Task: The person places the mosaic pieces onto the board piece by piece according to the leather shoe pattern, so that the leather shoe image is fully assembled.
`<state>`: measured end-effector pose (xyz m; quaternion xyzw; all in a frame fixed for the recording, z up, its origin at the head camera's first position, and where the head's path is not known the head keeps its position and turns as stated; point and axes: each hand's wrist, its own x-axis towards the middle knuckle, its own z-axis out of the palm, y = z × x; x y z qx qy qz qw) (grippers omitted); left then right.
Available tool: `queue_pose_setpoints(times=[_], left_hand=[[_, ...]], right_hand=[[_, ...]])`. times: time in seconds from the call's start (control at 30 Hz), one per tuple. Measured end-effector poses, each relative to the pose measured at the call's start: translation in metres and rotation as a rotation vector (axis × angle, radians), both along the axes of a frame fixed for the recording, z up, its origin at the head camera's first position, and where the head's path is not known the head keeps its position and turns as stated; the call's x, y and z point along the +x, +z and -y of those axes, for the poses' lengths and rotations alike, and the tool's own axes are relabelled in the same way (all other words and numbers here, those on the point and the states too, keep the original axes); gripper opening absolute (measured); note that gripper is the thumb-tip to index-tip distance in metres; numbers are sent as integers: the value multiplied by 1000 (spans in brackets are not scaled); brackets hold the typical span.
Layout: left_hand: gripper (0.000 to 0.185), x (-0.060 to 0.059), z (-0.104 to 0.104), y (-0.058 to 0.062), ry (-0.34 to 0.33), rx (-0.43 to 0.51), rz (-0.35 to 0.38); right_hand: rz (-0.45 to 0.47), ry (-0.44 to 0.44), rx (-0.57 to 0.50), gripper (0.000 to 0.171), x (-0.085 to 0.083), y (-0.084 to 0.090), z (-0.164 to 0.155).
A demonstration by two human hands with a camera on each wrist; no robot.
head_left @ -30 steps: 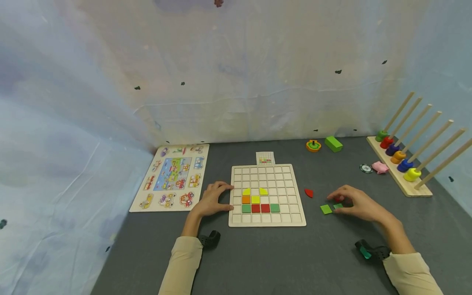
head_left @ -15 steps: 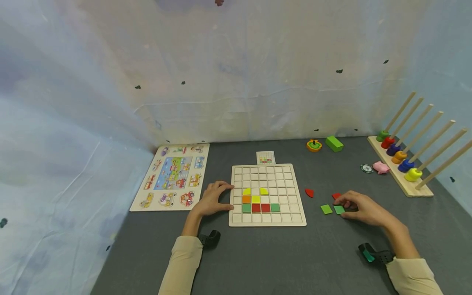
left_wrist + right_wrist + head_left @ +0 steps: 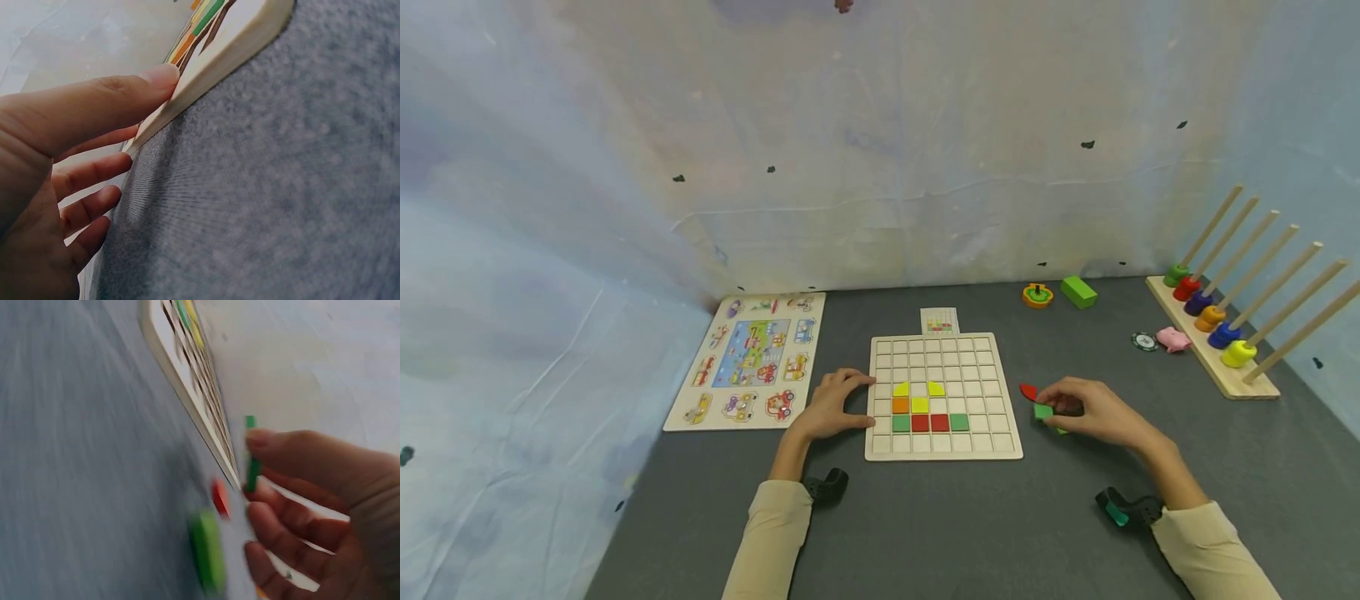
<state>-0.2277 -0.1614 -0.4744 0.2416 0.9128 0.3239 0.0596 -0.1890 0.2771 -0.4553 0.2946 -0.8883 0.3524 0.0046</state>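
Observation:
A wooden grid board (image 3: 943,397) lies on the grey table, with yellow, orange, red and green tiles in its lower rows. My left hand (image 3: 848,402) rests flat against the board's left edge (image 3: 215,59), thumb on the rim, holding nothing. Just right of the board, my right hand (image 3: 1051,410) pinches a green square tile (image 3: 1042,411) between thumb and fingers; the right wrist view shows the green tile (image 3: 251,456) held on edge. A red curved piece (image 3: 1028,391) lies beside it. A second green tile (image 3: 208,550) lies on the table below the hand.
A vehicle peg puzzle (image 3: 748,360) lies to the left and a small pattern card (image 3: 939,321) behind the board. At the back right are a spinning top (image 3: 1037,295), green block (image 3: 1078,292), chip (image 3: 1144,342), pink pig (image 3: 1173,339) and ring rack (image 3: 1217,342).
My right hand has lifted one green tile off the table and moved left toward the board's right edge. The left hand has stayed put.

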Motion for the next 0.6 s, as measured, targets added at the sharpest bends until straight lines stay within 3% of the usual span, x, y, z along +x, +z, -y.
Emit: queue_pose_setpoints(times=[0.37,0.6], left_hand=[[65,-1,-1,-2,-7,0,-8],[65,-1,1,-3,-1,-2,-3]], right_hand=[[-151,194,-156,22,-11,-22,67],[-183,219,-161,14,-14,-28,77]])
